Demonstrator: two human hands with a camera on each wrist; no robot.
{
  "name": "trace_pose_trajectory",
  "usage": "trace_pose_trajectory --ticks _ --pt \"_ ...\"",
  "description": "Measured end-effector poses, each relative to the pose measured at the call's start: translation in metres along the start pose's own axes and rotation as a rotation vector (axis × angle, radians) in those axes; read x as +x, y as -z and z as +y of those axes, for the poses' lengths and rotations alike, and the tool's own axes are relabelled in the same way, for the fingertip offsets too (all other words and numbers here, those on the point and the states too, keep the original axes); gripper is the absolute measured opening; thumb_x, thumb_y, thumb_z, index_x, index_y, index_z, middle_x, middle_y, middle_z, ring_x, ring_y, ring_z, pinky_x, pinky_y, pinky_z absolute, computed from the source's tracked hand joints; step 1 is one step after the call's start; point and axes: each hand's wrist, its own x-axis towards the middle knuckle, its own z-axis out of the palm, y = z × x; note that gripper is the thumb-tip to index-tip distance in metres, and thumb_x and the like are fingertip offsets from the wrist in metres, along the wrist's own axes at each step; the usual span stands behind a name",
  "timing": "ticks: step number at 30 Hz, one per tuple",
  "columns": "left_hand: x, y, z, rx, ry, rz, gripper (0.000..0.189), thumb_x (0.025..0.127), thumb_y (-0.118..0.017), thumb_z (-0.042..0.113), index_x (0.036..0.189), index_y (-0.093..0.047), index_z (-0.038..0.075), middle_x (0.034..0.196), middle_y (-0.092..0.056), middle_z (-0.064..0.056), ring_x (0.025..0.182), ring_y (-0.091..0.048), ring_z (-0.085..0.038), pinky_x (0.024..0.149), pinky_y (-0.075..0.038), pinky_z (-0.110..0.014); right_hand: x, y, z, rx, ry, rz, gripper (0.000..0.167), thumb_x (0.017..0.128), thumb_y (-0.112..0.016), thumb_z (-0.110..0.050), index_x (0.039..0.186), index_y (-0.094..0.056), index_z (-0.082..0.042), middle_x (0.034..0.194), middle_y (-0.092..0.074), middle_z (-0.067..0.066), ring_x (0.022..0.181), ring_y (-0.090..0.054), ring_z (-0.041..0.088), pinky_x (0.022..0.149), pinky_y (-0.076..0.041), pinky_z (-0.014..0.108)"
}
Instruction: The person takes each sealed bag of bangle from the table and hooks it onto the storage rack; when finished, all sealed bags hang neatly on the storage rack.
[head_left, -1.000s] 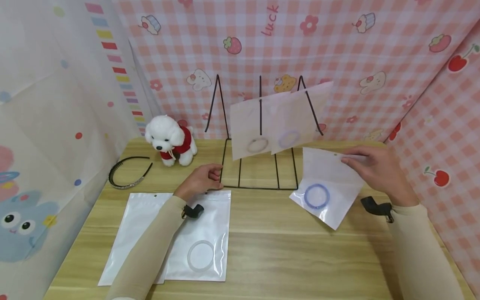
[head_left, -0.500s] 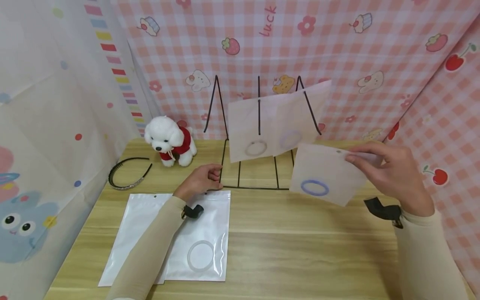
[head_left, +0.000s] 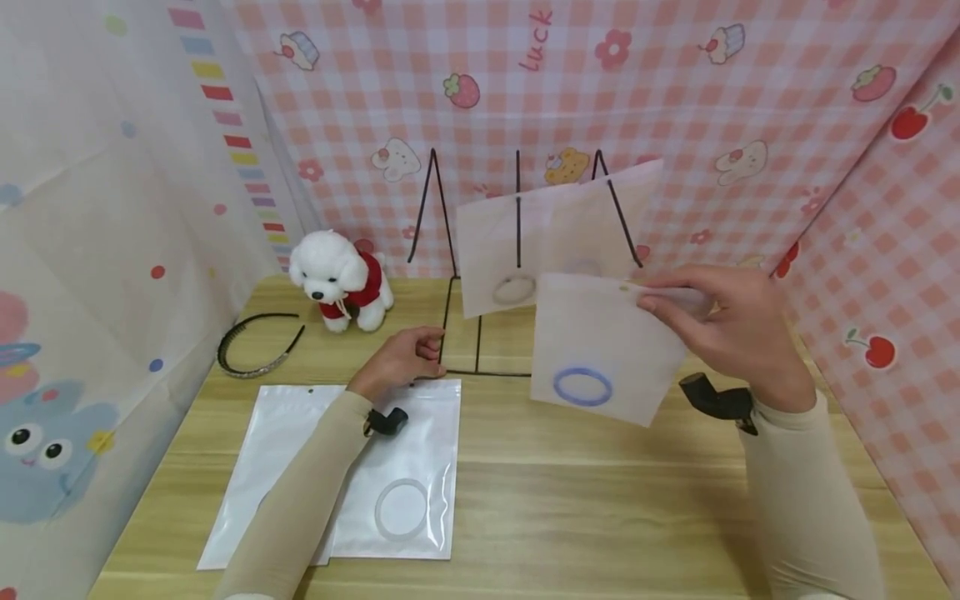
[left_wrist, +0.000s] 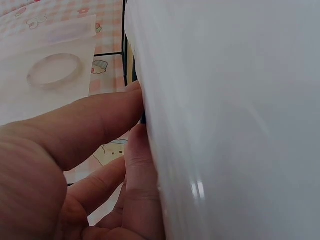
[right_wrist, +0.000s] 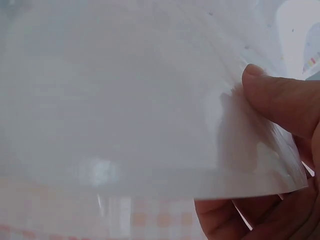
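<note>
My right hand point(head_left: 738, 333) pinches the top right corner of a white plastic bag point(head_left: 607, 325) between thumb and fingers. A blue ring point(head_left: 582, 387) shows near the bag's lower edge. The bag hangs over the front right of a black wire rack point(head_left: 517, 233) and overlaps it in the head view. At the rack's front left corner, my left hand point(head_left: 401, 358) pinches the wire frame. Two pale bags point(head_left: 487, 242) hang on the rack's prongs, one with a greyish ring point(head_left: 514, 290). In the right wrist view, the held bag point(right_wrist: 125, 110) fills most of the picture.
Under my left forearm lie two white bags point(head_left: 442, 433), the right one with a pale ring point(head_left: 401, 510). A white toy dog point(head_left: 330, 258) in red and a black headband point(head_left: 258, 371) are at the back left. Checked cloth covers the wall behind.
My right hand has first lifted the bag with the blue ring, then carried it left toward the rack. The left hand stays at the rack's corner.
</note>
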Motion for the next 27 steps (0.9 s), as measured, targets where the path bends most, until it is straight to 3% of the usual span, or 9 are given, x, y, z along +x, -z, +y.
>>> trace_pose_trajectory --ticks 8,12,19,27 --pt "0.001 0.001 0.001 -0.001 -0.003 0.001 0.073 0.091 -0.082 0.008 0.157 -0.050 0.005 0.131 -0.063 -0.014 0.118 -0.060 -0.027 0.099 -0.052 -0.036 0.019 -0.030 -0.012 -0.006 0.001 -0.066 0.022 0.080 -0.090 -0.003 0.101 -0.083 -0.007 0.091 -0.081 0.005 0.080 -0.070 0.004 0.075 -0.046 0.013" --pt "0.001 0.001 0.001 0.004 -0.008 0.001 0.073 0.091 -0.082 0.009 0.156 -0.050 0.005 0.130 -0.063 -0.014 0.118 -0.060 -0.027 0.098 -0.052 -0.036 0.029 -0.047 -0.013 0.008 0.022 -0.068 0.022 0.082 -0.088 -0.003 0.103 -0.082 -0.005 0.094 -0.082 0.005 0.078 -0.073 0.014 0.075 -0.047 0.016" --pt "0.002 0.000 -0.002 0.001 -0.014 0.002 0.072 0.090 -0.083 0.009 0.155 -0.051 0.005 0.129 -0.063 -0.014 0.116 -0.061 -0.026 0.098 -0.052 -0.035 0.045 -0.071 -0.013 0.025 0.023 -0.070 0.013 0.090 -0.084 -0.008 0.103 -0.081 -0.007 0.095 -0.081 0.003 0.082 -0.076 0.015 0.080 -0.052 0.017" --pt "0.001 0.001 0.000 -0.013 -0.007 0.000 0.072 0.091 -0.082 0.010 0.156 -0.051 0.005 0.130 -0.063 -0.014 0.117 -0.061 -0.026 0.099 -0.052 -0.037 0.051 -0.090 -0.008 0.007 0.033 -0.046 0.013 0.093 -0.082 -0.011 0.105 -0.080 -0.004 0.097 -0.081 0.007 0.086 -0.077 0.020 0.082 -0.059 0.037"
